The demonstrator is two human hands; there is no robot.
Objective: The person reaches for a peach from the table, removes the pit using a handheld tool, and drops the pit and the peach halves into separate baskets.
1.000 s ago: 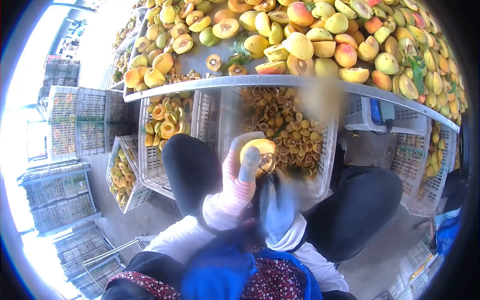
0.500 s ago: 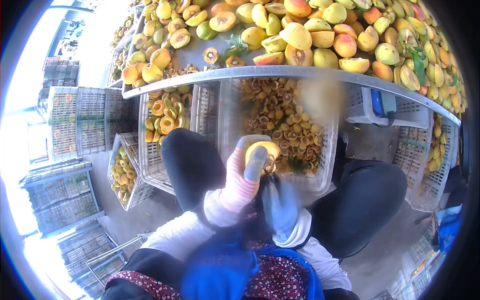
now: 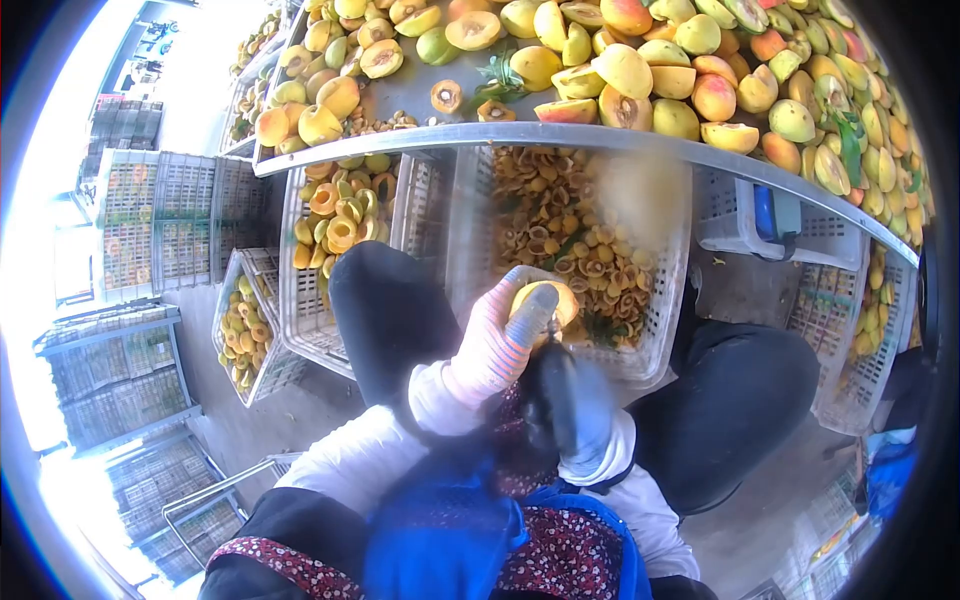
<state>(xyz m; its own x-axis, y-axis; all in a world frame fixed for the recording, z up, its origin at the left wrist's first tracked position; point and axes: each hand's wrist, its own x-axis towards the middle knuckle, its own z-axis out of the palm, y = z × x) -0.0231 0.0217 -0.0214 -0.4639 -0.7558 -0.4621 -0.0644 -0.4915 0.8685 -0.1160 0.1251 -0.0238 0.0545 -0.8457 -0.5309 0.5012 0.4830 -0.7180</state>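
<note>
At the frame's centre, the left hand (image 3: 500,340) pinched a cut fruit (image 3: 556,302); the right hand (image 3: 592,415), blurred, closed around a dark tool (image 3: 548,388) just below.

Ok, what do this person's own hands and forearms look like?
The left hand wears a pale knit-looking glove with fine stripes and a greyer thumb tip. The right hand is motion-blurred but looks gloved in bluish grey. White sleeves cover both wrists and forearms.
</note>
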